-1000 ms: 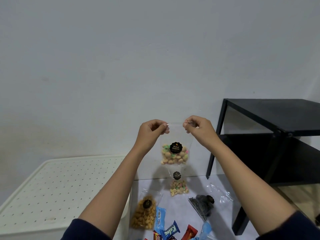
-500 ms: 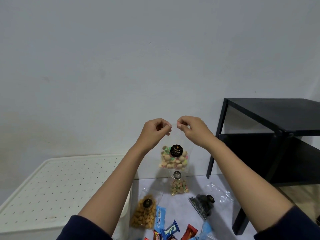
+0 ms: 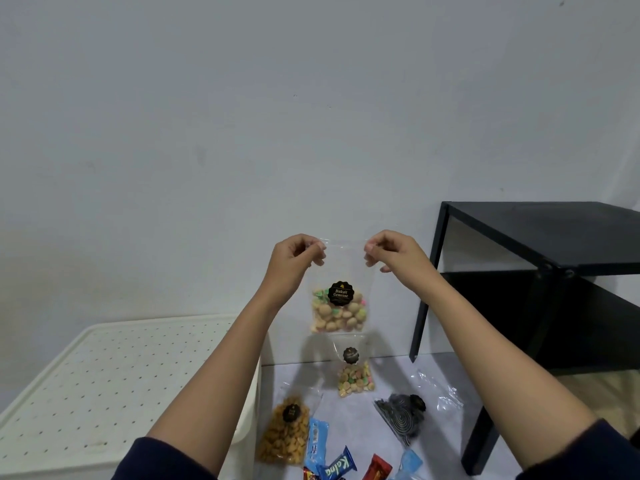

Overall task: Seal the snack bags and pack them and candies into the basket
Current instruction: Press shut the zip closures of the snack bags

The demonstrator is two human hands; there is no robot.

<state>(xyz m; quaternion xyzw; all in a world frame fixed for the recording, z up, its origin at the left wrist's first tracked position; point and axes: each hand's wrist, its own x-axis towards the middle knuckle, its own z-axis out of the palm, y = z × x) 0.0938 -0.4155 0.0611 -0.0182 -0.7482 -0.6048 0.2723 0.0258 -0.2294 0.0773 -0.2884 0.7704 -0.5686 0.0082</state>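
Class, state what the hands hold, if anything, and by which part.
The left hand and right hand pinch the clear biscuit bag by its top two corners.

A plain pale wall [image 3: 311, 116] fills the upper part of the view, with a few faint smudges and a small dark speck near its top right corner. On the right, close to the wall, is a black table [image 3: 554, 233] with a flat top, a lower shelf [image 3: 588, 323] and slim square legs. It stands on a light grey floor [image 3: 391, 374]. Under the table, at the right edge, a wood-toned patch [image 3: 595, 386] shows.
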